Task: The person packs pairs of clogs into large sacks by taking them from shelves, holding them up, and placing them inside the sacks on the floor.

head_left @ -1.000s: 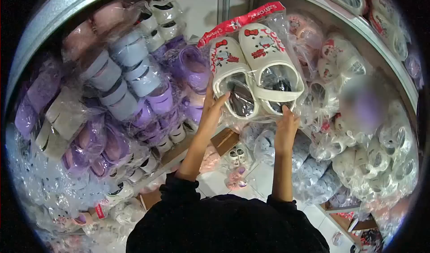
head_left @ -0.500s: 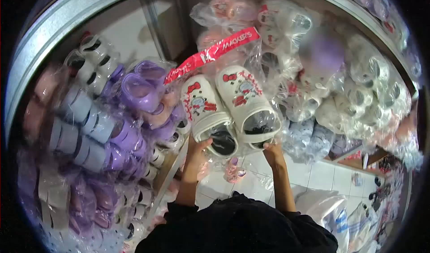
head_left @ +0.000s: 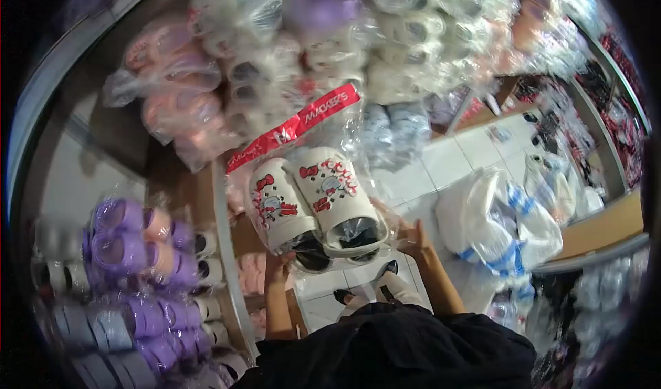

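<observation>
A pair of white clogs [head_left: 337, 196] with red and grey cartoon charms lies inside a clear plastic bag. Across the bag's top runs a red header strip [head_left: 296, 129] lettered "MACKER'S". My left hand [head_left: 278, 268] is closed on the bag's lower left corner, by the heel of the left clog; the bag hides part of its fingers. At the right edge of the bag, my right hand [head_left: 412, 239] grips the loose plastic beside the right clog, some fingers seen blurred through the film. The clogs hang tilted in front of me, toes away.
Bagged white clogs [head_left: 413, 27] and pink clogs [head_left: 169, 51] are piled at the back. Purple clogs [head_left: 120, 251] and grey-blue ones [head_left: 103, 323] stack at left. On the tiled floor [head_left: 447, 162] at right sits a white sack [head_left: 475, 213] with blue stripes.
The view has turned rightward, so the stacks appear shifted left and the sack shows more fully. The bagged clogs appear lower and further left, and my right hand has moved away from the clog's heel.
</observation>
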Tool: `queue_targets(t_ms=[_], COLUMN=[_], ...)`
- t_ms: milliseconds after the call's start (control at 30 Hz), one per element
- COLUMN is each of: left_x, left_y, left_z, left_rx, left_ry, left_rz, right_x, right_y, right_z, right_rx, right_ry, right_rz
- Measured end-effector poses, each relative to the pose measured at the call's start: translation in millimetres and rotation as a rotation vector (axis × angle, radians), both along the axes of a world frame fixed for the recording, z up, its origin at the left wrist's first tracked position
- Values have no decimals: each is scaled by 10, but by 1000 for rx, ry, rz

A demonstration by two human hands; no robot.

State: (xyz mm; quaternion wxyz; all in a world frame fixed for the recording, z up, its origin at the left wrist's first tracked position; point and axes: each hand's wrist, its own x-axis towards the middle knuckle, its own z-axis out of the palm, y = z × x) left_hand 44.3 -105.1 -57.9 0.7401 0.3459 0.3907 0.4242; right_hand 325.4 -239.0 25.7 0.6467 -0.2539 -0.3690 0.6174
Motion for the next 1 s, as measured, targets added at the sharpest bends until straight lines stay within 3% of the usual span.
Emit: queue_targets(t_ms=[67,100,133,200,300,333,500,567,633,733,767,833,900,933,1000], left_x=[-214,-418,-228,272,795,428,769,370,506,804,879,942,1244,1465,1836], left_y=[170,296,297,94,-209,162,546,908,1064,1213,1248,1206,1115,1006,648], left_z=[-7,-236,-83,-379,135,-95,-383,-685,-1051,-1476,-1587,-1416,-1267,-1158,-1096], left_rx=[-66,-99,-34,73,112,29,-58,-98,-102,-78,-73,-72,29,82,223], left_ry=[-69,-98,-42,52,56,99,-108,-161,-152,-169,-69,167,208,230,347], left_rz=[-139,-209,-246,-392,-566,-553,-867,-976,-1100,-1322,-1356,-1407,-1544,-1607,-1598], right_x=[151,-377,-203,273,477,13,-360,-1034,-1119,-1283,-1322,-1460,-1426,-1368,-1150], right_y=[-207,93,104,-301,-652,-341,-369,-85,-108,-56,-5,-49,-229,-365,-685], right_z=[-156,-223,-112,-242,-472,-429,-438,-775,-1006,-1395,-1487,-1366,-1426,-1299,-1438], right_rx=[-50,-60,-56,-135,-263,-341,-578,-568,-635,-707,-722,-758,-787,-1013,-919], right_ry=[-59,-35,27,-172,-313,-371,-415,-443,-500,-448,-428,-347,-191,-158,-72], right_rz=[-48,-32,33,-11,-146,-183,-444,-622,-758,-944,-997,-1098,-1174,-1141,-1273])
